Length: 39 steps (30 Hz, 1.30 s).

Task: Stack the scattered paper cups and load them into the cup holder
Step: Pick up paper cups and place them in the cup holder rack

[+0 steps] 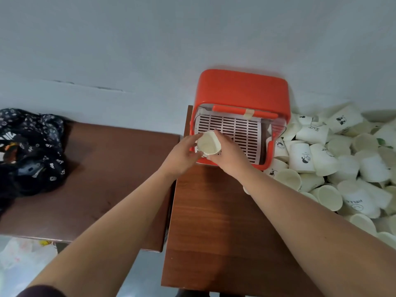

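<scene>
An orange cup holder box [242, 91] with its lid raised stands at the far end of a brown table [218, 232]. Inside lies a white slotted tray [240, 129]. Both hands hold one cream paper cup [209, 143], mouth toward me, over the tray's near left corner. My left hand [182, 155] grips the cup's left side. My right hand [229, 155] wraps its right side from behind. A big pile of scattered paper cups [334, 163], some with black prints, covers the table to the right of the box.
A second brown table [102, 181] stands to the left, with a dark patterned cloth bundle [27, 151] on its far left. A pale wall rises behind. White plastic bags [23, 254] lie on the floor at lower left.
</scene>
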Tool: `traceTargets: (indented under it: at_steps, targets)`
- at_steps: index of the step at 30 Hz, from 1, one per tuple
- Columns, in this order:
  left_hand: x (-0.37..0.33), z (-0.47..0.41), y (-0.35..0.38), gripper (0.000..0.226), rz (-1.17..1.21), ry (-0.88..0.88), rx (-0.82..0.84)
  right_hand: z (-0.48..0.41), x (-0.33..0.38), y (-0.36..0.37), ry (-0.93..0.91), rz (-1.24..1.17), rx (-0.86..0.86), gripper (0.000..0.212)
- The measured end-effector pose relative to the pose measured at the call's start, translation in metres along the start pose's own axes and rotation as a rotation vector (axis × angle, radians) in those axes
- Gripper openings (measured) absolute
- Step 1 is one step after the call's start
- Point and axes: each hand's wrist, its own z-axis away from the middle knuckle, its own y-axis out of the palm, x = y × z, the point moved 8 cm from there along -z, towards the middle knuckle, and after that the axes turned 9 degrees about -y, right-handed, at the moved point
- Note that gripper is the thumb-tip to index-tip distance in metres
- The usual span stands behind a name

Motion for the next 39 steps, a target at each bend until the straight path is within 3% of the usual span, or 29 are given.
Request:
traceTargets:
  at_steps: [6,11,17,24,29,33,39]
  targets:
    - [0.003,-0.003,0.001,0.068,-0.025,-0.049,-0.029,0.010,-0.003,-0.002,0.042,-0.088,-0.049,0.081]
    - [0.000,0.042,-0.002,0.055,0.000,-0.080,-0.180,0.071,-0.006,-0.030,0.044,-0.078,-0.163,0.064]
    - [-0.006,0.086,0.056,0.032,-0.119,-0.075,0.033,0.183,-0.081,-0.070,0.172,0.042,-0.288,0.050]
    - [-0.053,0.075,0.141,0.073,-0.314,0.055,0.161,0.227,-0.138,-0.060,0.243,0.207,-0.165,0.065]
    - [-0.070,0.059,0.173,0.091,-0.421,0.095,0.123,0.224,-0.149,-0.045,0.286,0.316,-0.093,0.084]
    - [-0.073,0.051,0.191,0.092,-0.470,0.129,0.081,0.216,-0.154,-0.040,0.283,0.379,-0.143,0.085]
    - [-0.067,0.050,0.191,0.080,-0.419,0.184,-0.016,0.210,-0.158,-0.033,0.258,0.436,-0.194,0.064]
